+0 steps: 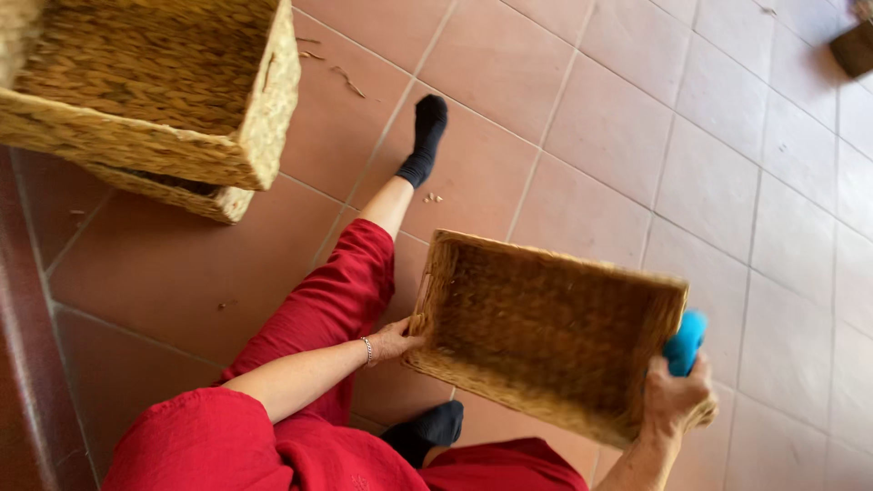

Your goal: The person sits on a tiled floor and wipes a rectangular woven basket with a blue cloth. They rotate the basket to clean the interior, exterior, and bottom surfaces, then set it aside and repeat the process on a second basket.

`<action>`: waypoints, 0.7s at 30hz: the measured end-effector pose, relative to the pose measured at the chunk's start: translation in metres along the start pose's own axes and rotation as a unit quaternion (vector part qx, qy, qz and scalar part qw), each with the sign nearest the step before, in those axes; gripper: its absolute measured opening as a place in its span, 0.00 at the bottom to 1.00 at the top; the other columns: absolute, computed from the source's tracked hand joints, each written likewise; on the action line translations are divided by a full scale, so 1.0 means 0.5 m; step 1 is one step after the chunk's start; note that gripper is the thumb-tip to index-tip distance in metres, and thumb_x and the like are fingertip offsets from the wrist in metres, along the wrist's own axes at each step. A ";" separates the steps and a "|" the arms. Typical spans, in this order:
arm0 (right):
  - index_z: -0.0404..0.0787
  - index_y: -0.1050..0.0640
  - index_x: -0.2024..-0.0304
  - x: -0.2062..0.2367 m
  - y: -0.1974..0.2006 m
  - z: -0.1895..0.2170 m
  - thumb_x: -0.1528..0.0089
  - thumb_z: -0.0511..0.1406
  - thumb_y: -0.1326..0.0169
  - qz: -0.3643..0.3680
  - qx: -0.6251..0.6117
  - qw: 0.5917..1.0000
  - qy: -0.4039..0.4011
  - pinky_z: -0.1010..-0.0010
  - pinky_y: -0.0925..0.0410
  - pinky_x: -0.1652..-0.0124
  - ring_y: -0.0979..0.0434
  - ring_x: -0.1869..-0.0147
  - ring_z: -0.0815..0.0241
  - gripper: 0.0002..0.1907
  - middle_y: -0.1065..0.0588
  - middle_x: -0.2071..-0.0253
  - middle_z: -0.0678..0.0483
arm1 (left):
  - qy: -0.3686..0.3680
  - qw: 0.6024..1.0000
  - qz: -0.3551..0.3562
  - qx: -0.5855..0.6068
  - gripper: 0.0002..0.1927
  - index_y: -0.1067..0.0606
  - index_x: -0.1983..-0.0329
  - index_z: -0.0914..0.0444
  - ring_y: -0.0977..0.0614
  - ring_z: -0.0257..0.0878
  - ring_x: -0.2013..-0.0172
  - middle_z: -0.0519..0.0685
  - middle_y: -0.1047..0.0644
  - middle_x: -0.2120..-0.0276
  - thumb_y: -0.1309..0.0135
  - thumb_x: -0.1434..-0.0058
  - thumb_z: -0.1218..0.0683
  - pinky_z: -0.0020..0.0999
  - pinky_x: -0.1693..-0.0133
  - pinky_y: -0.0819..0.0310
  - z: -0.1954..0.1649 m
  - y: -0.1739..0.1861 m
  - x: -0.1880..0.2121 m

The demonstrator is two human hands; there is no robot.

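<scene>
I sit on the floor in red clothes and black socks, one leg (346, 291) stretched out. A shallow rectangular woven basket (546, 332) is tilted up in front of me, its open side facing me. My left hand (396, 341), with a bracelet on the wrist, grips the basket's left rim. At the basket's right corner, my right hand (677, 395) is closed around a bright blue object (687, 341) that rests against the rim. Most of the blue object is hidden by my fingers and the basket's edge.
Two larger woven baskets (164, 100) are stacked at the upper left. The floor is terracotta tile (637, 136) with a few loose straw bits (350, 84) on it. A dark brown object (855, 45) sits at the top right corner.
</scene>
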State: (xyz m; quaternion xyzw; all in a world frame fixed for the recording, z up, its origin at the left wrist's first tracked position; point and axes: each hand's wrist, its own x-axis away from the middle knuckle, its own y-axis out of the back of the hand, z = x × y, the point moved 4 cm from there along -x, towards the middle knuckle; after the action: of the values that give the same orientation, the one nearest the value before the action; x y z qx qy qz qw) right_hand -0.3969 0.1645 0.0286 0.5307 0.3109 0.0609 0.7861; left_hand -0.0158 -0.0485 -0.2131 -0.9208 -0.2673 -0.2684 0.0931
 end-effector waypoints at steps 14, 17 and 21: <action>0.46 0.23 0.44 0.118 0.180 0.339 0.50 0.30 0.33 -0.056 -0.083 0.913 0.396 0.56 0.34 0.53 0.24 0.54 0.50 0.30 0.23 0.55 0.53 | -0.312 0.924 -0.130 0.178 0.16 0.31 0.39 0.66 0.23 0.34 0.49 0.47 0.26 0.49 0.50 0.29 0.59 0.29 0.46 0.25 -0.237 0.053 0.044; 0.47 0.22 0.44 0.141 0.192 0.328 0.50 0.30 0.33 -0.036 -0.112 0.922 0.368 0.57 0.35 0.52 0.24 0.52 0.50 0.30 0.23 0.56 0.54 | -0.443 0.868 -0.224 0.003 0.27 0.38 0.29 0.63 0.32 0.43 0.36 0.53 0.34 0.36 0.51 0.27 0.48 0.38 0.35 0.35 -0.361 0.079 0.065; 0.45 0.21 0.45 0.151 0.210 0.303 0.50 0.33 0.31 -0.004 -0.159 0.936 0.316 0.57 0.35 0.48 0.25 0.49 0.49 0.29 0.23 0.52 0.53 | -0.496 0.825 -0.212 -0.167 0.30 0.36 0.28 0.62 0.41 0.53 0.25 0.59 0.41 0.25 0.54 0.26 0.41 0.48 0.27 0.48 -0.505 0.020 0.045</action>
State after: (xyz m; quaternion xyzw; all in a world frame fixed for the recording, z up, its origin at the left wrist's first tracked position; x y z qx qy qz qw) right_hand -0.2282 0.1211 0.1251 0.3513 0.5313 0.2707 0.7218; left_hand -0.1063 -0.1266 0.0105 -0.8519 -0.4172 0.1712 -0.2664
